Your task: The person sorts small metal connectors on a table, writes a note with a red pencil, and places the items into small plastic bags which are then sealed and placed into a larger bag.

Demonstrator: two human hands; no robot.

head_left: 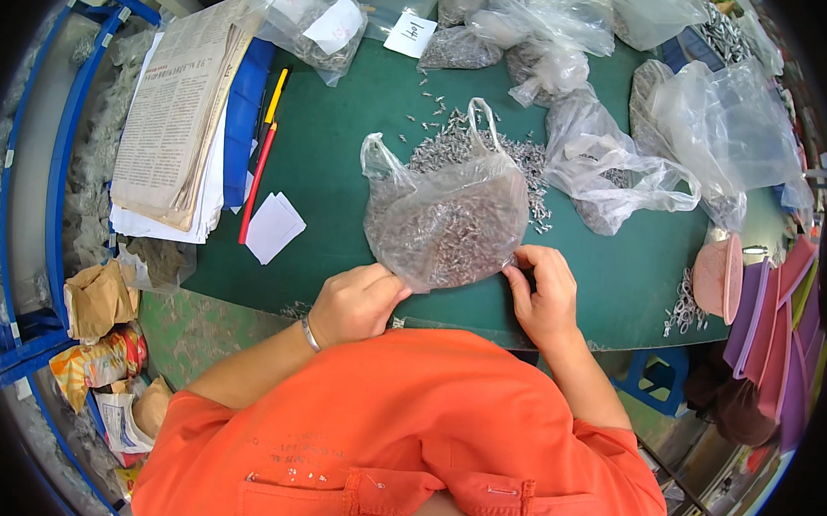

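A clear plastic carrier bag (447,227) full of small grey metal parts lies in front of me, its two handle loops pointing away. My left hand (356,302) pinches the bag's near left corner. At the near right corner, my right hand (543,291) grips the plastic between thumb and fingers. Just beyond the bag spreads a loose pile of small metal parts (451,147), partly hidden behind it. To its right sits another clear carrier bag (611,165) with grey parts inside.
More filled plastic bags (534,42) crowd the table's far side. Newspapers (175,109), a blue folder (247,112), a red pen (258,182) and white paper slips (273,227) lie left. A pink bowl (717,278) stands at the right edge, above a blue stool (655,379). Blue shelving (63,150) borders the left.
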